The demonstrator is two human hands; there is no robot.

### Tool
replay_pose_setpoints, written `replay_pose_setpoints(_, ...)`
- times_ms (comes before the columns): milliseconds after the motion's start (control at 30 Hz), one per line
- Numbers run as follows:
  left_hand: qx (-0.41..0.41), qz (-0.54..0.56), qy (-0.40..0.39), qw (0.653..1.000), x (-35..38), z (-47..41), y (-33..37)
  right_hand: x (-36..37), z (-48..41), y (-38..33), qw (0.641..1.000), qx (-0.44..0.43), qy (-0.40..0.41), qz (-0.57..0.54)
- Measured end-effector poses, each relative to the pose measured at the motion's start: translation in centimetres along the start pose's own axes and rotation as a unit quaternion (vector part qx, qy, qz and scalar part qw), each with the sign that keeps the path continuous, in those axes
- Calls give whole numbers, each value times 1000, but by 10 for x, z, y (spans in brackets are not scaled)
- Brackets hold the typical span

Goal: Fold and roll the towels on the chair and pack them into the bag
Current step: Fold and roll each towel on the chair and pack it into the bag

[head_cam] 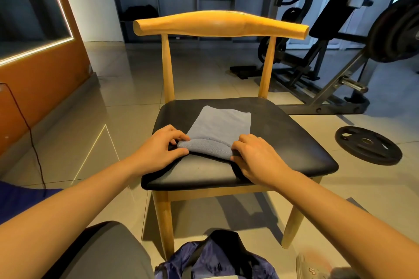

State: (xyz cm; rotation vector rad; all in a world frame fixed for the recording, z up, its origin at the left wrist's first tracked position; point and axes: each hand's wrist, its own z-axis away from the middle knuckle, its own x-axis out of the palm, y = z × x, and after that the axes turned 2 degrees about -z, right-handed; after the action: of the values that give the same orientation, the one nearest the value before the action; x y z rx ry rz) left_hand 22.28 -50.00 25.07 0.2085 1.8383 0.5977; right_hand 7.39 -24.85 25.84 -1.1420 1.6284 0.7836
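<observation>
The left hand (162, 146) curls its fingers round one end of the rolled edge of a grey-blue folded terry towel (223, 123). The right hand (254, 157) grips the other end, so both are clamped on the same short roll. Beyond the fingertips the unrolled part lies flat across the black padded seat (285, 140) of a wooden chair. It sits skewed to the roll, so the roll may well cone out and loosen at one end. The smooth seat may let the cloth slide rather than turn. Below the wrists, on the floor, lies a dark blue nylon bag (215, 260); a slack roll could unwind on the way down.
</observation>
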Motion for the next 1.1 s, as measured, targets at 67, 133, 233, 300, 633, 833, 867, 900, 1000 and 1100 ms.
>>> replay_pose_setpoints(67, 0, -23, 1, 1000, 0, -4, 2, -3, -3, 0, 1000, 14, -25, -9)
replay_pose_setpoints(133, -1, -49, -10, 999, 0, -10, 6, -10, -6, 1, 996, 44, -66, -45)
replay_pose_setpoints(233, -14, -57, -48, 997, -4, -19, 15, -18, -12, 9, 972, 108, -127, -164)
replay_pose_setpoints(300, -41, -45, -84, 995, -4, -24, 21, -22, -16, 16, 943, 156, -160, -246)
replay_pose_setpoints(633, -128, 58, -9, 990, 2, -45, 23, -10, -9, 14, 995, 67, 9, -77)
replay_pose_setpoints(833, 91, -61, 117, 987, 17, -23, 5, -3, 2, 8, 999, -5, 10, 48)
replay_pose_setpoints(867, 105, -65, 96, 988, 17, -19, -1, -3, 2, 7, 999, 4, 1, 44)
replay_pose_setpoints(900, 108, -65, 75, 989, 16, -16, -5, -4, 1, 6, 1000, 16, -4, 26)
replay_pose_setpoints(1000, 96, -63, 55, 992, 15, -17, -10, -7, -5, 9, 997, 53, -25, -58)
replay_pose_setpoints(1100, 94, -75, 26, 992, 13, -26, -4, -12, -13, 20, 978, 114, -87, -151)
